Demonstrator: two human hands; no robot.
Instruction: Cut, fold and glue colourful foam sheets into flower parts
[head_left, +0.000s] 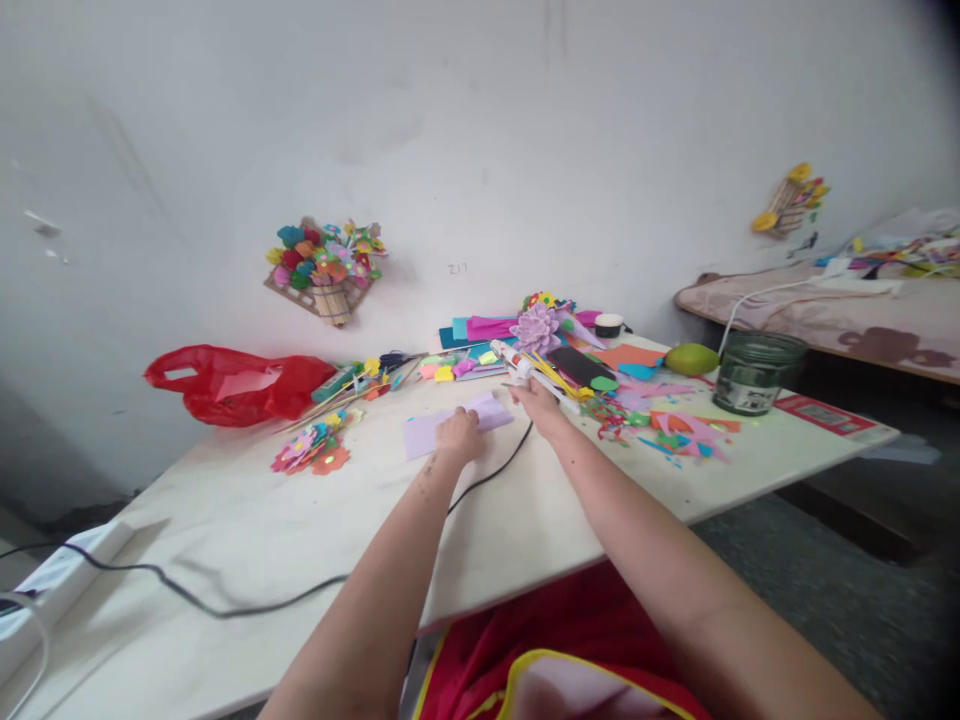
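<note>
A lilac sheet (pixel 422 437) of craft paper or foam lies on the table, its right part folded or raised. My left hand (pixel 460 436) rests on its middle with curled fingers, holding it against the tabletop. Just to the right, my right hand (pixel 535 402) is closed around a white glue gun (pixel 512 358) with red marks. Part of the gun's grip is hidden by the fingers. From beneath that hand a black cable (pixel 491 478) runs toward me and left. Behind the gun stands a large lilac paper flower (pixel 537 328).
Cut flowers (pixel 315 445) and a red plastic bag (pixel 232 385) lie left. Scissors (pixel 396 360) are at the back. On the right are a dark phone (pixel 581 367), colored scraps (pixel 686 430), a green-yellow fruit (pixel 691 359) and a glass jar (pixel 754 375). A power strip (pixel 60 590) sits front left.
</note>
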